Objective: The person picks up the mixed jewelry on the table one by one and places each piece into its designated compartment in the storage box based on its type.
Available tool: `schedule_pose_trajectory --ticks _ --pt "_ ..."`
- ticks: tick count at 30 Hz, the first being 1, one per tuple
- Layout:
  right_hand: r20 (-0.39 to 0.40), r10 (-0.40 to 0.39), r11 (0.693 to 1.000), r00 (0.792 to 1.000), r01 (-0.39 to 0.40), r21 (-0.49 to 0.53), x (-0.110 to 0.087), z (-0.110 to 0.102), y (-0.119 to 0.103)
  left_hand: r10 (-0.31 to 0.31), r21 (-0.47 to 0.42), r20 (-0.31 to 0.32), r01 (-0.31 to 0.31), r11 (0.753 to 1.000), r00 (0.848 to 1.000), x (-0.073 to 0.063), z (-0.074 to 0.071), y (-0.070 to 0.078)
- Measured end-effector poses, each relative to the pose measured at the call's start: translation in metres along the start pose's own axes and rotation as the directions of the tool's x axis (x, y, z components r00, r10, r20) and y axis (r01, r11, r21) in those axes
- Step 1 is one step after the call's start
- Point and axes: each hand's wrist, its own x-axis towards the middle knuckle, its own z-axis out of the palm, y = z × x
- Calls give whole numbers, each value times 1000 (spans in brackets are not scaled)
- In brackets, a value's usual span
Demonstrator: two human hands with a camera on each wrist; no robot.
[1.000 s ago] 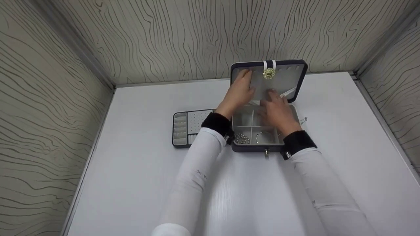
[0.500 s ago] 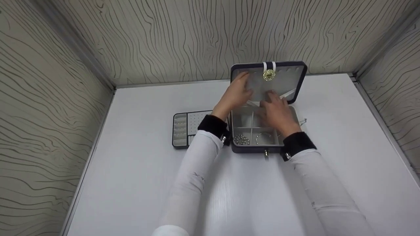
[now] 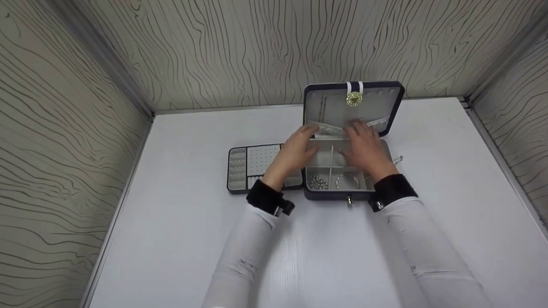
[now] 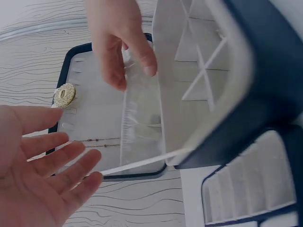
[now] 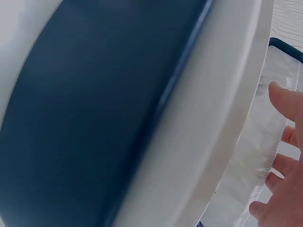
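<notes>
Jewelry box point(image 3: 327, 195): beneath both hands, toward the back edge of the bench point(image 3: 184, 239)
Left hand point(image 3: 295, 150): spread, empty, at box's left edge
Right hand point(image 3: 364, 147): fingers parted, empty, at lid pocket point(image 4: 142, 104)
Room: bench extends before box

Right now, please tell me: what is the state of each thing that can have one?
Box: open
Lid: raised
Clasp: unfastened
Pocket: gathered along its edge
Necklace: hanging in lid
Beads: bunched inside box
Bracelet: in box, apart from beads
Tray: flat beside box
Left fingers: loosely spread
Right fingers: extended at pocket, contact unclear
</notes>
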Motion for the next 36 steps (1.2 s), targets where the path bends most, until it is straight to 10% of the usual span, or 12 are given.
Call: schedule_pose_trajectory --ticks 13,27,36 --pt "6 -26 996 1000 26 81 -7 -13 6 -15 93 38 12 996 999 -55 45 -15" --pt "-30 101 940 994 -86 330 -52 -43 49 36 38 8 -37 999 999 -66 56 -17" --pt "-62 245 928 968 -215 304 -85 -21 103 49 35 -18 -48 998 999 -67 61 -18"
